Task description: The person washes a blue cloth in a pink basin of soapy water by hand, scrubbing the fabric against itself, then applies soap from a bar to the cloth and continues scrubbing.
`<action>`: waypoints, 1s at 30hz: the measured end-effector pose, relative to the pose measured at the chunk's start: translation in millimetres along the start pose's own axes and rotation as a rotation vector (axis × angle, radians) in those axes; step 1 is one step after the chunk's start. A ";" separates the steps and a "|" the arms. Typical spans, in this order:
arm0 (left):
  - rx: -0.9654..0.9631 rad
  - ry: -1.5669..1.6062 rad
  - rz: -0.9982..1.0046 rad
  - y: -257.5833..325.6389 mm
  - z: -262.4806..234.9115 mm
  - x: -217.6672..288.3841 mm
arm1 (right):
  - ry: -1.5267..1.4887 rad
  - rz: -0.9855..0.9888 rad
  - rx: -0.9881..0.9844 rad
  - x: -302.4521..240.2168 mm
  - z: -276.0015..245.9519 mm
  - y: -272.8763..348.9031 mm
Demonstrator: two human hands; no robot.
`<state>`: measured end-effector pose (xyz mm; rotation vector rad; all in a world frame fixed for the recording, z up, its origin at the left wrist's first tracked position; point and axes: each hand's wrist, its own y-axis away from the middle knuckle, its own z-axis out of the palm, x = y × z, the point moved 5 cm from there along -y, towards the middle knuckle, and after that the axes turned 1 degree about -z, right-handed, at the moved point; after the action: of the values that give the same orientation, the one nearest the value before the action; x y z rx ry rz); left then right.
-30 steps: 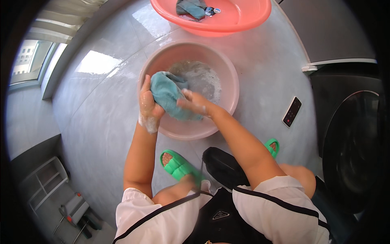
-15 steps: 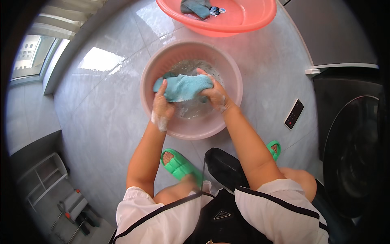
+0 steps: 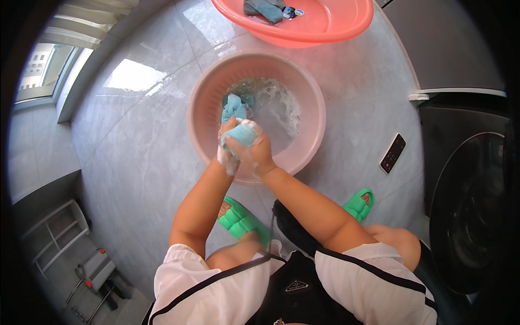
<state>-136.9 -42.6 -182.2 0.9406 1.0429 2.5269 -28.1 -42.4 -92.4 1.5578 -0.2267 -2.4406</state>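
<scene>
Right now both my hands are clenched on the teal cloth (image 3: 240,131), bunched up between them over the near side of the pink basin (image 3: 201,103). My left hand (image 3: 227,147) is covered in suds and grips the cloth from the nine o'clock side; my right hand (image 3: 253,153) closes on it from three o'clock, the two touching each other. One end of the cloth trails away toward twelve o'clock, down into the soapy water (image 3: 276,111) with foam on it. The basin sits on the grey tiled floor (image 3: 135,141). At twelve o'clock from it, just beside its far rim, stands a coral basin (image 3: 336,21) with a dark cloth (image 3: 264,8) lying inside. At three o'clock from the pink basin, apart from it, a dark phone (image 3: 392,153) lies flat on the floor. Toward six o'clock my feet are in green slippers (image 3: 241,219). A washing machine (image 3: 466,200) stands at the far three o'clock edge.
</scene>
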 end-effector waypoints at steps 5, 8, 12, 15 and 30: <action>-0.042 -0.065 0.360 -12.9 -6.0 -10.7 | -0.011 0.025 0.200 -13.7 -12.1 -17.7; 0.039 -0.066 0.462 -24.6 8.3 -28.7 | -0.009 0.158 0.364 0.1 -41.0 -33.4; 0.007 -0.264 0.603 -40.1 5.2 -37.1 | -0.016 0.287 0.410 25.7 -76.9 -49.5; -0.128 -0.363 0.696 -39.6 22.7 -45.8 | -0.260 0.404 0.402 42.5 -102.3 -56.6; 0.184 -0.222 0.333 32.4 37.8 62.8 | -0.395 0.600 -0.173 -38.9 -112.0 -93.7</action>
<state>-159.6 -17.1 -109.7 1.5217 1.1432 2.5272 78.5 58.2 -129.6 0.7719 -0.4602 -2.1719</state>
